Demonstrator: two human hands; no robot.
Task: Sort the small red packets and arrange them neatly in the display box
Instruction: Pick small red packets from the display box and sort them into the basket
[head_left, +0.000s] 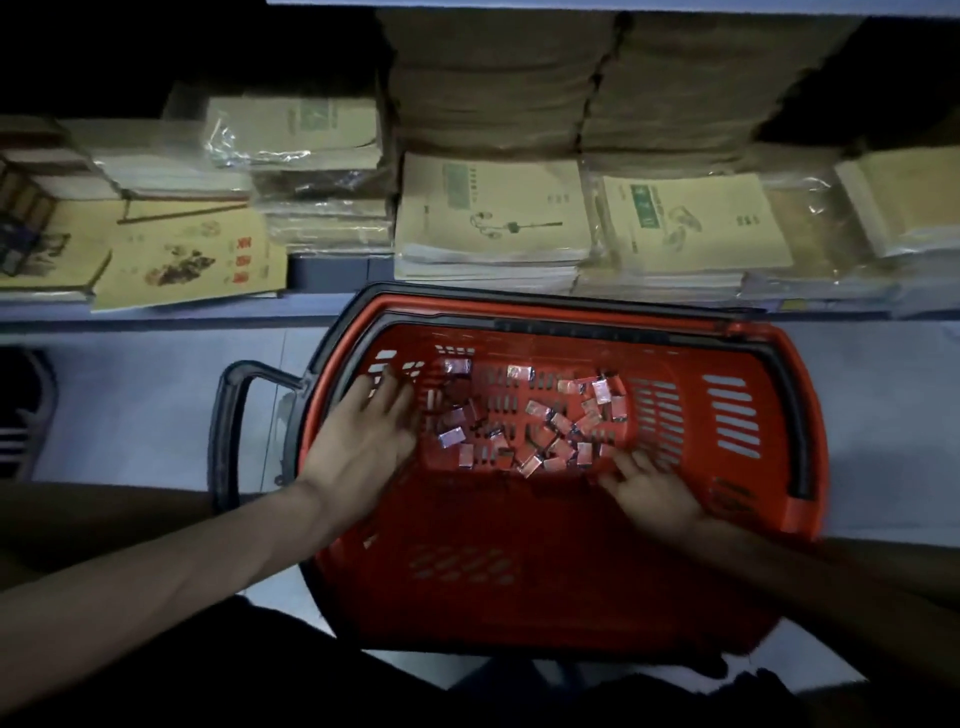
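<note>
So the small red packets (530, 421) are lying loose in a messy heap on the floor of a red basket (800, 415), right between the two hands. The left hand (363, 436) sits just left of the heap, fingers spread wide and flat, holding nothing. The right hand (649, 488) is at the heap's near right corner, fingers stretched out fairly straight, tips right at the closest packets, though I can't tell if they touch. A black handle (228, 415) sticks out left of the left hand. Past both hands are stacked tan notebooks (493, 213) on a shelf.
</note>
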